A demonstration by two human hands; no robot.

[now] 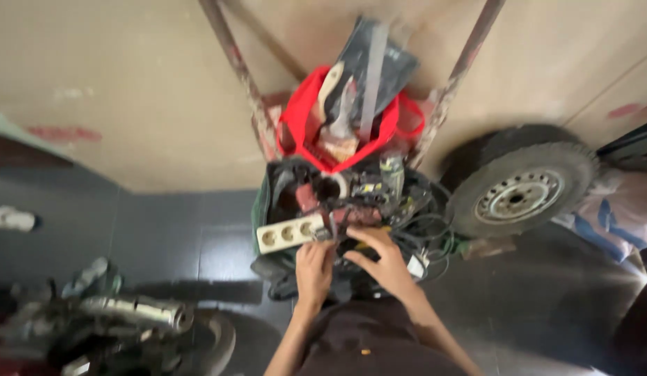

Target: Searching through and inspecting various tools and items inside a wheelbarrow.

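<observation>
Both my hands reach into an open dark tool bag (267, 209) on the floor, packed with tools and tangled black cables (424, 223). My left hand (314, 268) rests by a white power strip (290, 232) at the bag's front left, fingers curled at its end. My right hand (384, 259) lies over the tools in the bag's middle, fingers bent, near a white plug (416, 264). What either hand grips is blurred. A power tool (391, 175) sits at the back of the bag.
A red bag (295, 129) holding a trowel and flat dark pieces stands behind, between two rusty metal bars (236, 66). A small wheel with a tyre (522, 188) leans at the right. Motorbike parts with a chrome exhaust (139, 313) lie at the lower left.
</observation>
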